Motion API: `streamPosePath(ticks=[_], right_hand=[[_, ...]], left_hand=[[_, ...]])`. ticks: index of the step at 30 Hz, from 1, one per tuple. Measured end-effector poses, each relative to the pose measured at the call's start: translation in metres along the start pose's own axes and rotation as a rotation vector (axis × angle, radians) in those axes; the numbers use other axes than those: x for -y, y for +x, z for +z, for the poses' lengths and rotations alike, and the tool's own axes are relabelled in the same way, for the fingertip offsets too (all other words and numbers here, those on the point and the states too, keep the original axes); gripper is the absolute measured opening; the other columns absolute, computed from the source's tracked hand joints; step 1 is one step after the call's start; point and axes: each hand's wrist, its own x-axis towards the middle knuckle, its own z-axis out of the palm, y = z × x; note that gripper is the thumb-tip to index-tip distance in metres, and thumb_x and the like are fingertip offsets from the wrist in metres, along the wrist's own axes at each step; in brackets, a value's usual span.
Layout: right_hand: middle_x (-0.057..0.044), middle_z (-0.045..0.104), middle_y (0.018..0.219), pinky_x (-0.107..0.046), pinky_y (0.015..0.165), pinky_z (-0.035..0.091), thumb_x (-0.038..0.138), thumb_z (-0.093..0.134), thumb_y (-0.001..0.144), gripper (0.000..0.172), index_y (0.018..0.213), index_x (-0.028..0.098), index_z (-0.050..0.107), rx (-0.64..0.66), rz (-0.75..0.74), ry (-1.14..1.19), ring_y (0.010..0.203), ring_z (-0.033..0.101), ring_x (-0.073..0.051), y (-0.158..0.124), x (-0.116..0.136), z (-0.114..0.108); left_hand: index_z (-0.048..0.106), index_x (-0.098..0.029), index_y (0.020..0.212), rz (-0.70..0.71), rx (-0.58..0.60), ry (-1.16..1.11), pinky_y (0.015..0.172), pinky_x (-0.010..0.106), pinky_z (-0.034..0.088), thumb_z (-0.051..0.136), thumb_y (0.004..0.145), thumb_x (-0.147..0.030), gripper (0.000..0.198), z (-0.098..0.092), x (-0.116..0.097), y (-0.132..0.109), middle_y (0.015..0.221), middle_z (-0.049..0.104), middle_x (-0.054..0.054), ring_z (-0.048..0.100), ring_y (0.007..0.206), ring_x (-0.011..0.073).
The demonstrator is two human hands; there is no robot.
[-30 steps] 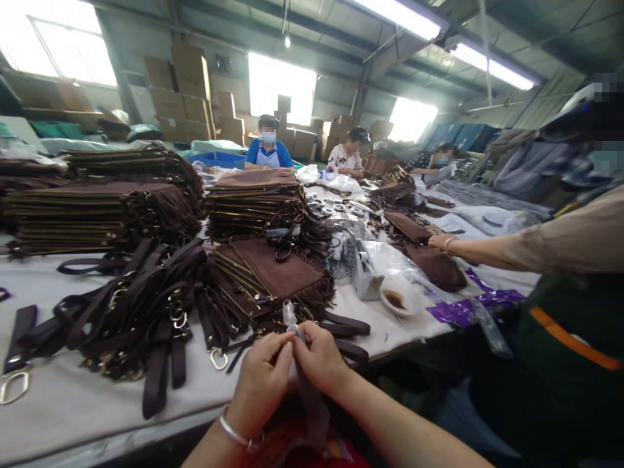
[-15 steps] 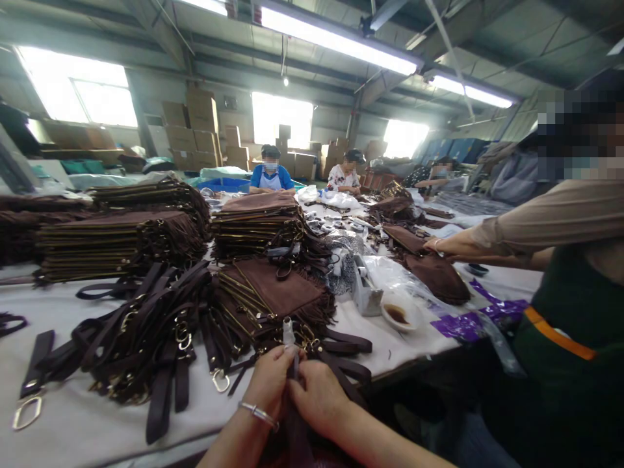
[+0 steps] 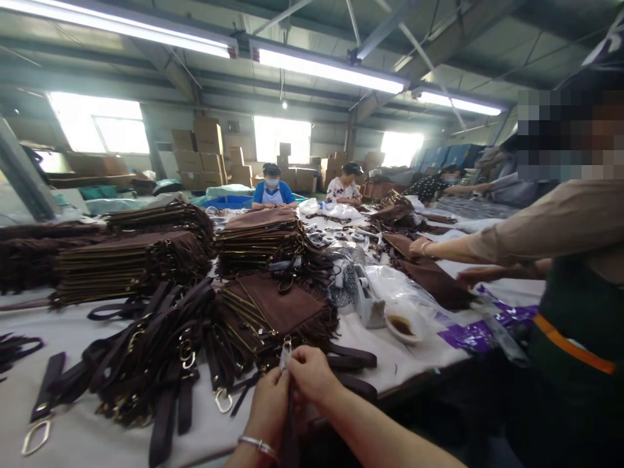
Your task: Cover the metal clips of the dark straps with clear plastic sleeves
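My left hand is closed round a dark brown wrist strap that hangs down in front of me. A metal clasp at the strap's top end carries a pale, see-through wrapping. Higher up, my right hand pinches this wrapping, its fingertips close to my left thumb. Just beyond my hands lie brown fringed pouches with gold zips. A heap of similar dark straps with gold clasps spreads to the left on the white-covered table.
Tall stacks of pouches stand at the left and middle. On the right are a grey metal holder, a bowl of brown liquid and purple plastic. Beside me, a co-worker's arms reach over pouches; several people sit farther back.
My right hand has moved up the strap and now pinches the wrapping at the clasp. The view has tilted up slightly. The co-worker's farther hand has shifted over the table.
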Motion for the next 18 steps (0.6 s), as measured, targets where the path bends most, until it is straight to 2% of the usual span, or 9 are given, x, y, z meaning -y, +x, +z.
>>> streamPosePath(ticks=[5, 9, 11, 15, 18], right_hand=[[0.002, 0.053, 0.050, -0.021, 0.047, 0.037, 0.035, 0.061, 0.073, 0.023, 0.067, 0.013, 0.062, -0.014, 0.012, 0.055, 0.047, 0.047, -0.010, -0.006, 0.001, -0.007], [-0.002, 0.063, 0.068, -0.023, 0.051, 0.044, 0.043, 0.065, 0.069, 0.035, 0.087, 0.013, 0.061, -0.056, 0.035, 0.259, 0.055, 0.056, -0.013, -0.014, 0.001, -0.015], [-0.003, 0.064, 0.071, -0.024, 0.053, 0.045, 0.046, 0.067, 0.067, 0.040, 0.088, 0.013, 0.060, -0.075, 0.039, 0.320, 0.058, 0.057, -0.014, -0.027, -0.003, -0.019], [-0.002, 0.061, 0.065, -0.025, 0.051, 0.043, 0.047, 0.060, 0.075, 0.036, 0.086, 0.014, 0.060, 0.011, 0.063, 0.243, 0.055, 0.056, -0.014, -0.060, -0.016, -0.025], [-0.002, 0.062, 0.066, -0.024, 0.054, 0.043, 0.041, 0.062, 0.072, 0.035, 0.094, 0.013, 0.061, 0.091, 0.081, 0.191, 0.060, 0.058, -0.016, -0.077, -0.030, -0.024]], left_hand=[[0.062, -0.018, 0.078, 0.006, 0.006, -0.004, 0.040, 0.027, 0.042, 0.057, 0.082, -0.040, 0.023, 0.000, 0.004, 0.004, 0.047, 0.058, -0.001, 0.052, 0.039, 0.0161], [0.062, -0.017, 0.082, -0.011, 0.035, -0.106, 0.045, 0.027, 0.045, 0.061, 0.080, -0.042, 0.025, 0.002, 0.005, 0.003, 0.054, 0.063, 0.001, 0.056, 0.045, 0.0160], [0.061, -0.017, 0.083, -0.019, 0.055, -0.163, 0.049, 0.027, 0.048, 0.064, 0.077, -0.041, 0.024, 0.001, 0.003, 0.001, 0.061, 0.066, 0.002, 0.060, 0.050, 0.0157], [0.061, -0.017, 0.085, -0.024, 0.101, -0.299, 0.057, 0.028, 0.052, 0.073, 0.071, -0.042, 0.031, -0.002, -0.010, 0.001, 0.072, 0.070, 0.005, 0.066, 0.062, 0.0171], [0.063, -0.013, 0.082, -0.014, 0.066, -0.306, 0.055, 0.026, 0.053, 0.079, 0.066, -0.040, 0.035, 0.001, -0.023, 0.010, 0.073, 0.070, 0.007, 0.067, 0.063, 0.0176]])
